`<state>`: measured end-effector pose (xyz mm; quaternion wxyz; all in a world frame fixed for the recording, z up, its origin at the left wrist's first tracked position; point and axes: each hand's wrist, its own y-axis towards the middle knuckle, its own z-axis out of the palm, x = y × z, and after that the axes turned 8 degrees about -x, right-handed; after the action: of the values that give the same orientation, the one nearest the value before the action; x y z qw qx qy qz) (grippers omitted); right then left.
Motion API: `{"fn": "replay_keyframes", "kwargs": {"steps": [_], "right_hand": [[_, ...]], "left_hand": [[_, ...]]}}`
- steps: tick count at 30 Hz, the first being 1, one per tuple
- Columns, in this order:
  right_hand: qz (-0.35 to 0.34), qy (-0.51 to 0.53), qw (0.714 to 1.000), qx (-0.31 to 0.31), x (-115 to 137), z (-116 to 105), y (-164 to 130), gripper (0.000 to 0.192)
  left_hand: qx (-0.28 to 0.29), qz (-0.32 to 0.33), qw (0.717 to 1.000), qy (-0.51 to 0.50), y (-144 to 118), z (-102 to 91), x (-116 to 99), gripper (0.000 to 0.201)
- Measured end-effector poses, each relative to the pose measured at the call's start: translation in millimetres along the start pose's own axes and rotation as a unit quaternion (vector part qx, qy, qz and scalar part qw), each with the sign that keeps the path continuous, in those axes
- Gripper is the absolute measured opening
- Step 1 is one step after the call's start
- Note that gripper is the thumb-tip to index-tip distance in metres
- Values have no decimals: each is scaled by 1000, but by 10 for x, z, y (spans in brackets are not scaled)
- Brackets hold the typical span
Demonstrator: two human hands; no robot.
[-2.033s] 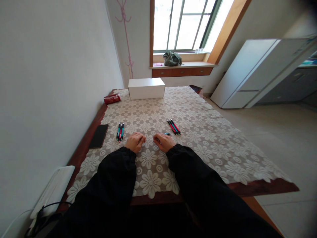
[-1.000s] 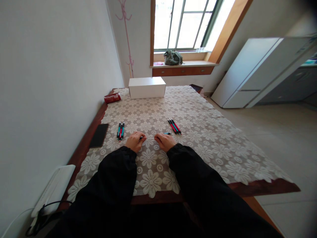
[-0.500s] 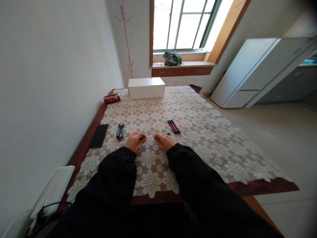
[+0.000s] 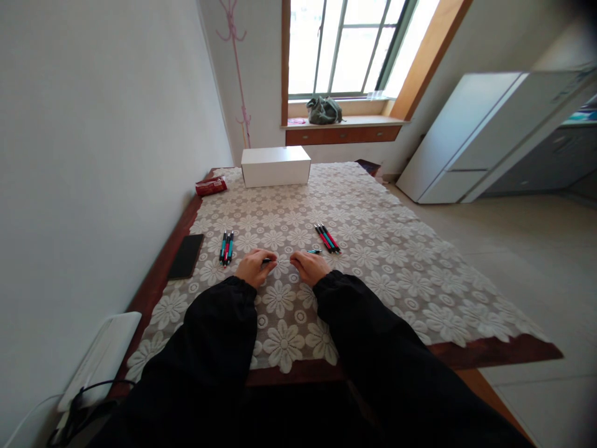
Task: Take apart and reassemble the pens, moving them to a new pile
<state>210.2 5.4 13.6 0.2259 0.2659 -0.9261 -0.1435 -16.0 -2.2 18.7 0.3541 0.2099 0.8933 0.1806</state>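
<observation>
My left hand is closed in a pinch around a dark pen part, mostly covered by the fingers. Facing it across a small gap, my right hand is also pinched; what sits between its fingertips is too small to make out. Just behind the right fingers lies a short teal and black pen piece. To the left is a group of teal, red and black pens, lying side by side. Another group of red, teal and black pens lies slanted at the right.
A black flat phone-like slab lies by the left edge of the lace-covered table. Farther back are a red packet and a white box. A white power strip with cables stands beside the wall at lower left.
The thin white rod that showed between my fingertips is now hardly visible in the gap. Both hands stay in nearly the same place, and the pens have not moved.
</observation>
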Motion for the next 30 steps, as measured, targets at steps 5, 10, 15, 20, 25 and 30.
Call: {"fn": "replay_keyframes", "kwargs": {"steps": [5, 10, 15, 20, 25, 30], "right_hand": [[8, -5, 1000, 2, 1, -3, 4, 15], [9, -10, 1000, 2, 3, 0, 2, 16], [8, -10, 1000, 4, 1, 2, -1, 17], [8, -12, 1000, 3, 13, -11, -2, 17], [6, -18, 1000, 7, 22, -23, 2, 17], [8, -14, 1000, 7, 12, -19, 0, 17]], "left_hand": [[10, 18, 1000, 10, 9, 0, 15, 18], [19, 32, 999, 19, 25, -7, 8, 26], [20, 31, 999, 13, 31, -9, 5, 23], [9, 29, 999, 15, 26, -5, 14, 12], [5, 31, 999, 14, 20, -4, 17, 7], [0, 31, 999, 13, 13, -9, 8, 8]]}}
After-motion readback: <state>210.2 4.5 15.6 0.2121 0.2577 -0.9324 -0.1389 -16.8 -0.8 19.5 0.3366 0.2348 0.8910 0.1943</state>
